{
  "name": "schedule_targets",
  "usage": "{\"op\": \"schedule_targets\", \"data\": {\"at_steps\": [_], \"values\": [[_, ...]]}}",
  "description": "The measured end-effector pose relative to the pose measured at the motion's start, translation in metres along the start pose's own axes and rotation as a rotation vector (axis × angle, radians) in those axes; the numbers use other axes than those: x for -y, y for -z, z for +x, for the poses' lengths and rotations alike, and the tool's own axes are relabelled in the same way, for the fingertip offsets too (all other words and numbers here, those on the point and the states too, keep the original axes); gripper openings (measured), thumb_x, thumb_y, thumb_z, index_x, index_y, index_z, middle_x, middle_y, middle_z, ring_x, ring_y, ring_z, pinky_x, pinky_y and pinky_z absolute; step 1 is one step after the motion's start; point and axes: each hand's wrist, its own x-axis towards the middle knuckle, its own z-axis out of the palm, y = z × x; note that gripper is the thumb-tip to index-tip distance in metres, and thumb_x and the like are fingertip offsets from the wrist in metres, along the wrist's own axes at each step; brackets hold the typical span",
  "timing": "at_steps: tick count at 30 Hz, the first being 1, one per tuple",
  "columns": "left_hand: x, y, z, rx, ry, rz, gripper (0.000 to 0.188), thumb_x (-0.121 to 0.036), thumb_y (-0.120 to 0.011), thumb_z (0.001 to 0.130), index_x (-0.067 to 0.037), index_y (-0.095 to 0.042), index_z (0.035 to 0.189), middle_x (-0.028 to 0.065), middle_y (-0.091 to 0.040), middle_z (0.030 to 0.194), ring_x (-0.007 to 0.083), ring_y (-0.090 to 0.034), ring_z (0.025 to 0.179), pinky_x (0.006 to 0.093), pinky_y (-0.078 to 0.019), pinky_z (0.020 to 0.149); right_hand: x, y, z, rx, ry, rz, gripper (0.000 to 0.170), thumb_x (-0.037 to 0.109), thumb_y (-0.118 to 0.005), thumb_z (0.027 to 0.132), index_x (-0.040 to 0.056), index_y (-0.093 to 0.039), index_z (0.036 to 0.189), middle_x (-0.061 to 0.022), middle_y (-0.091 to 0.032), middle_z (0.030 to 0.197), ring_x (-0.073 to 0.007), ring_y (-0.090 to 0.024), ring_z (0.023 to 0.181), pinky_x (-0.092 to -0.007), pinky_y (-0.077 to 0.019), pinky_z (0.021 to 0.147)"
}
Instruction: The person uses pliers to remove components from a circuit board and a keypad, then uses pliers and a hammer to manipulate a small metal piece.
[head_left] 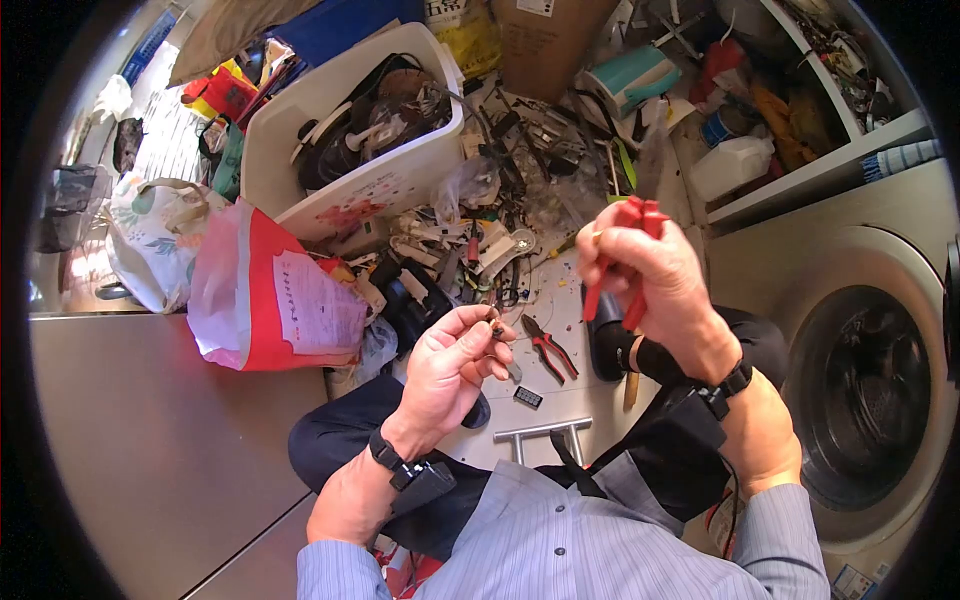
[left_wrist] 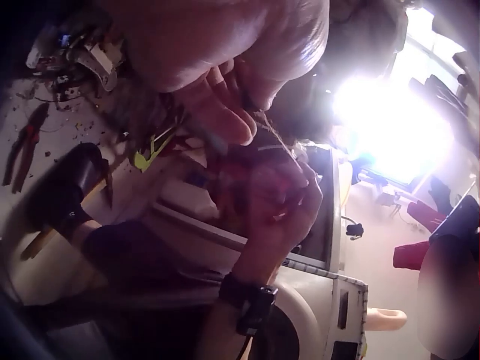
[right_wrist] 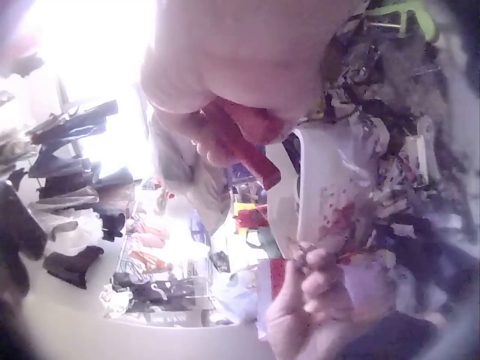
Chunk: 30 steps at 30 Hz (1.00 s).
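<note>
My left hand (head_left: 450, 365) pinches a small dark piece (head_left: 497, 328) with a coppery spot between thumb and fingers. In the left wrist view a thin pale strand (left_wrist: 279, 139) runs from those fingertips toward the other hand. My right hand (head_left: 650, 265), raised to the right and a little higher, grips a red two-handled tool (head_left: 636, 305) like pliers; its working end is largely hidden by the fingers. The right wrist view shows its red handles (right_wrist: 259, 166) below the palm. On the floor between the hands lies a pair of red-and-black pliers (head_left: 549, 350).
A small black block (head_left: 528, 398) and a metal T-shaped bar (head_left: 540, 432) are close to my lap. Scrap and wires (head_left: 500, 240) cover the floor ahead. A white bin (head_left: 350, 195) and a red-and-white bag (head_left: 270, 300) stand left, a washing machine (head_left: 850, 390) right.
</note>
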Motion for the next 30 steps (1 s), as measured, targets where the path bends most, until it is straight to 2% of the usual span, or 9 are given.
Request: {"op": "schedule_targets", "data": {"at_steps": [1, 2, 8, 12, 14, 18, 24, 26, 30], "values": [[-0.001, 0.001, 0.000, 0.010, -0.003, 0.020, 0.023, -0.012, -0.063, 0.104, -0.001, -0.062, 0.124, 0.0166, -0.072, 0.109, 0.0179, -0.071, 0.085, 0.0284, -0.0609, 0.070, 0.007, 0.004, 0.001, -0.010, 0.004, -0.018, 0.012, 0.016, -0.064, 0.093, 0.0044, -0.064, 0.088, -0.0079, -0.068, 0.081, -0.0079, -0.058, 0.066, -0.0205, -0.0386, 0.053], [-0.002, 0.001, 0.000, 0.019, -0.006, 0.040, 0.023, -0.012, -0.063, 0.104, -0.001, -0.063, 0.124, 0.0165, -0.072, 0.108, 0.0176, -0.071, 0.085, 0.0281, -0.0605, 0.070, 0.011, 0.008, 0.002, -0.008, 0.085, 0.025, 0.014, 0.017, -0.064, 0.093, 0.0044, -0.064, 0.089, -0.0077, -0.067, 0.080, -0.0088, -0.059, 0.068, -0.0211, -0.0387, 0.054], [-0.004, 0.001, 0.003, -0.011, -0.035, 0.069, 0.021, -0.012, -0.064, 0.103, -0.004, -0.064, 0.122, 0.0162, -0.073, 0.108, 0.0176, -0.071, 0.083, 0.0267, -0.0592, 0.068, 0.014, 0.016, -0.003, -0.103, 0.084, 0.053, 0.012, 0.017, -0.065, 0.093, 0.0060, -0.062, 0.089, -0.0053, -0.066, 0.082, -0.0108, -0.062, 0.070, -0.0214, -0.0377, 0.053], [-0.001, -0.005, 0.005, -0.030, -0.052, 0.083, 0.021, -0.012, -0.064, 0.103, -0.004, -0.063, 0.123, 0.0163, -0.073, 0.108, 0.0178, -0.071, 0.083, 0.0271, -0.0594, 0.068, 0.000, 0.004, -0.007, -0.025, -0.166, -0.155, 0.011, 0.014, -0.068, 0.091, 0.0047, -0.064, 0.094, -0.0030, -0.064, 0.078, -0.0104, -0.060, 0.066, -0.0218, -0.0447, 0.056], [-0.003, -0.012, 0.004, -0.015, -0.054, 0.088, 0.022, -0.012, -0.065, 0.103, -0.003, -0.063, 0.124, 0.0159, -0.073, 0.107, 0.0183, -0.071, 0.084, 0.0282, -0.0597, 0.069, -0.019, -0.005, -0.010, -0.017, -0.247, -0.269, 0.023, 0.015, -0.072, 0.092, 0.0001, -0.069, 0.109, -0.0009, -0.064, 0.079, -0.0075, -0.058, 0.063, -0.0228, -0.0444, 0.053], [0.001, -0.016, 0.005, -0.005, -0.082, 0.110, 0.025, -0.011, -0.066, 0.102, -0.001, -0.062, 0.125, 0.0144, -0.073, 0.107, 0.0184, -0.071, 0.087, 0.0304, -0.0604, 0.070, -0.035, -0.021, -0.016, 0.136, -0.333, -0.310, 0.032, 0.019, -0.076, 0.092, -0.0003, -0.069, 0.117, -0.0007, -0.067, 0.080, -0.0059, -0.055, 0.060, -0.0227, -0.0432, 0.052], [-0.001, -0.016, 0.003, -0.001, -0.131, 0.290, 0.028, -0.011, -0.070, 0.100, 0.000, -0.062, 0.125, 0.0113, -0.073, 0.099, 0.0163, -0.071, 0.083, 0.0309, -0.0604, 0.070, -0.040, -0.029, -0.014, 0.108, -0.257, -0.533, 0.021, 0.018, -0.078, 0.090, 0.0011, -0.073, 0.101, -0.0017, -0.071, 0.079, -0.0060, -0.060, 0.065, -0.0263, -0.0473, 0.057], [-0.003, -0.013, 0.003, 0.031, -0.121, 0.357, 0.028, -0.012, -0.069, 0.101, 0.001, -0.062, 0.125, 0.0111, -0.073, 0.099, 0.0158, -0.070, 0.082, 0.0306, -0.0602, 0.070, -0.046, -0.028, -0.015, 0.136, -0.089, -0.544, 0.018, 0.016, -0.077, 0.091, 0.0002, -0.071, 0.098, -0.0028, -0.072, 0.078, -0.0069, -0.060, 0.067, -0.0287, -0.0491, 0.060], [0.000, -0.013, 0.001, 0.002, -0.115, 0.333, 0.025, -0.011, -0.067, 0.101, -0.001, -0.062, 0.124, 0.0118, -0.073, 0.102, 0.0174, -0.071, 0.081, 0.0302, -0.0594, 0.069, -0.047, -0.025, -0.015, 0.150, -0.003, -0.687, 0.011, 0.011, -0.071, 0.095, 0.0010, -0.068, 0.095, 0.0000, -0.067, 0.075, -0.0055, -0.060, 0.068, -0.0250, -0.0487, 0.060]]}}
